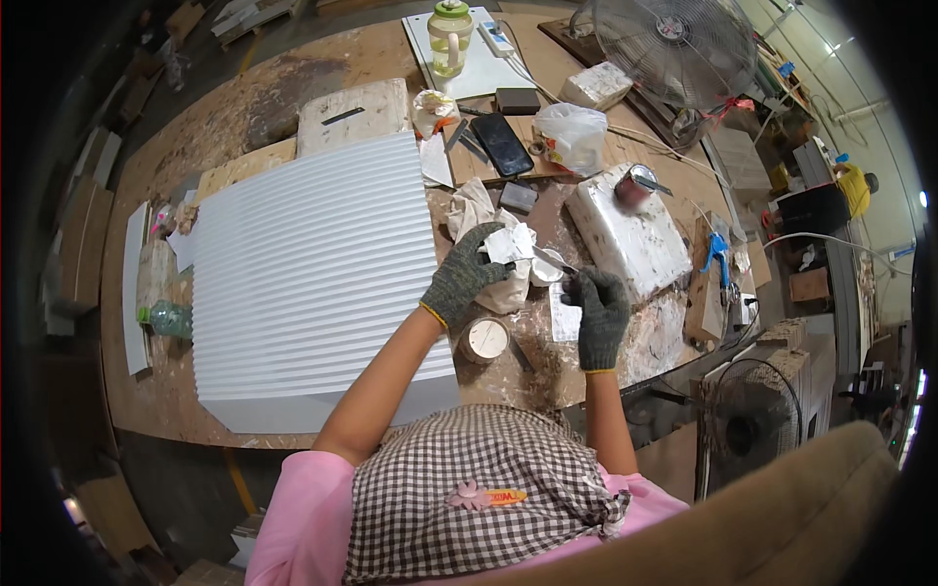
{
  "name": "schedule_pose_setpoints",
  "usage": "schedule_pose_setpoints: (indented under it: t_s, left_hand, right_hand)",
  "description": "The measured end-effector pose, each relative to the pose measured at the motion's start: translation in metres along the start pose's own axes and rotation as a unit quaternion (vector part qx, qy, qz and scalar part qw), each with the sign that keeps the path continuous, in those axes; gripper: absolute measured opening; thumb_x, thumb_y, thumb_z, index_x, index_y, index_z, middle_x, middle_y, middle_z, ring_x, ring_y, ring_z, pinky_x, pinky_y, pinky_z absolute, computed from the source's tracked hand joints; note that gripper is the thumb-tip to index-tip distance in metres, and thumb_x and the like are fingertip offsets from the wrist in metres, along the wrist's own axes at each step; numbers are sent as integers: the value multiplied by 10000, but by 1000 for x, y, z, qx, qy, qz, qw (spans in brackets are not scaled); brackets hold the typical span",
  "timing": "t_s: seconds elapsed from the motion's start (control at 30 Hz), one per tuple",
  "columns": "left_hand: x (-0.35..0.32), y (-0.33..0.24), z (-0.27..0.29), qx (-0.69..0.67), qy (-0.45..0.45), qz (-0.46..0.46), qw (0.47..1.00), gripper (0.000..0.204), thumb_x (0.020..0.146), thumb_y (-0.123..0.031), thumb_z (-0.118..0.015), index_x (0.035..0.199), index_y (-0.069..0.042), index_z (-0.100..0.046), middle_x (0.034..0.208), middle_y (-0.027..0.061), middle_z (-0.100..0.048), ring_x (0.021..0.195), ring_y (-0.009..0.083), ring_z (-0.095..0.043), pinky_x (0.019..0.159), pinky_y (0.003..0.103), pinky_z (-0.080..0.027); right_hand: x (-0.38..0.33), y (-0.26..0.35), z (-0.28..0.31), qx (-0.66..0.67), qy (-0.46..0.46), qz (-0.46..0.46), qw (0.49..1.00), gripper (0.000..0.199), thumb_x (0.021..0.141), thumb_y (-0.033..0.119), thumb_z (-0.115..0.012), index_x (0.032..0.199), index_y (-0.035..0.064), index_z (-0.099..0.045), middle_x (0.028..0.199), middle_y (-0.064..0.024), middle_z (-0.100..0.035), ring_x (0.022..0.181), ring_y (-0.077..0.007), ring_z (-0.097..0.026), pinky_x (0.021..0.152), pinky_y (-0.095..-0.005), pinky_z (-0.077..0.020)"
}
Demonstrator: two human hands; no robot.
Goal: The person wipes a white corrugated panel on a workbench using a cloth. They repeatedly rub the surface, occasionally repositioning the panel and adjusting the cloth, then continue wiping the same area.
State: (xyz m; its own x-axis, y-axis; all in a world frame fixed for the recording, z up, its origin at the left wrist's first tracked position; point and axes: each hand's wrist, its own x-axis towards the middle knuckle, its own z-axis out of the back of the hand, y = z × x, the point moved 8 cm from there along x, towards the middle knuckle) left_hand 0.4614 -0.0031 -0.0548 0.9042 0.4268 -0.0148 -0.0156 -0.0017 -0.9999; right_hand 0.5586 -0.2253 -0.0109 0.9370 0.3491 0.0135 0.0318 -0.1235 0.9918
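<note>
My left hand (467, 272), in a dark knit glove, pinches a piece of crumpled white paper (510, 243) above a beige rag (506, 293). My right hand (600, 314), gloved alike, is closed round a putty knife (555, 260). The knife's thin blade points left toward the paper; whether it touches is hard to tell. Below my left hand stands a small round tub (486, 340) with a pale top. A slip of printed paper (565, 314) lies beside my right hand. To the left rests a large white ribbed panel (313, 273).
A white-topped block (630, 234) with an open can (637, 188) stands at the right. Farther back lie a phone (501, 145), a plastic bag (569, 137) and a drink jug (450, 44). A fan (674, 44) stands far right, a blue air gun (718, 256) near the right edge.
</note>
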Motion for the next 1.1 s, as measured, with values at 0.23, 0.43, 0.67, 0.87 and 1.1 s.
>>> schedule_pose_setpoints:
  t_s: [0.23, 0.43, 0.67, 0.87, 1.1]
  left_hand:
    - [-1, -3, -4, -21, 23, -8, 999, 774, 797, -93, -854, 1467, -31, -470, 1354, 105, -617, 1221, 189, -600, 1031, 329, -519]
    - [1, 3, 0, 12, 14, -30, 999, 761, 797, -110, -864, 1453, -36, -484, 1347, 96, -620, 1217, 186, -601, 1032, 331, -517]
    - [4, 12, -8, 3, -7, 25, 1000, 630, 822, -130, -843, 1375, -32, -557, 1280, 92, -651, 1152, 183, -630, 1030, 333, -519]
    - [23, 50, -29, -202, -9, 123, 971, 403, 892, -86, -719, 1271, -1, -610, 1148, 78, -676, 986, 141, -655, 823, 255, -575]
    - [41, 69, -48, -132, 30, 136, 982, 397, 870, -139, -726, 1233, 5, -648, 1083, 59, -692, 957, 134, -654, 842, 284, -568]
  right_hand:
    - [26, -60, 0, 101, -13, -153, 983, 148, 997, 109, -663, 1097, 3, -638, 896, -103, -719, 694, -158, -678, 584, -291, -568]
    - [11, -66, -14, 84, 36, -175, 980, 170, 999, 129, -676, 1107, 5, -629, 905, -96, -713, 702, -161, -679, 584, -302, -577]
    - [41, -45, 31, 6, -65, -60, 996, 72, 1006, 80, -645, 1022, 12, -631, 850, -80, -697, 696, -140, -681, 577, -295, -585]
    - [36, -8, -13, -575, 77, 72, 812, 171, 943, 226, -628, 947, 76, -709, 978, -183, -726, 939, -375, -692, 837, -484, -533]
    - [59, -65, -39, -624, 147, 169, 749, 152, 909, 203, -617, 931, 109, -735, 971, -175, -693, 940, -368, -670, 816, -489, -522]
